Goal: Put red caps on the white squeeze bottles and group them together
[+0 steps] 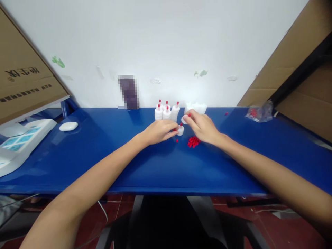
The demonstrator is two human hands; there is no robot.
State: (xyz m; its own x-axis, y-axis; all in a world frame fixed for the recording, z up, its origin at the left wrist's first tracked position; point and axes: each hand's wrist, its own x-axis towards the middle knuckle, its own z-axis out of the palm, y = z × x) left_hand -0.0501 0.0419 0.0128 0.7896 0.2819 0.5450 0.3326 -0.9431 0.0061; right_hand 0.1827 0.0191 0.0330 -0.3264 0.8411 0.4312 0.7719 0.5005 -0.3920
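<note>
While the right hand [203,125] pinches a red-tipped white lid [184,120], the narrowed left hand [161,131] meets a second lid [181,131], grip uncertain; red caps [193,142] lie at that lid's four o'clock, bottles [167,114] at eleven.

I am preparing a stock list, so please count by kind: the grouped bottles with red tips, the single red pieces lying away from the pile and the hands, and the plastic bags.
Bottles with red tips: 5
Single red pieces: 2
Plastic bag: 1
Total: 8
</note>
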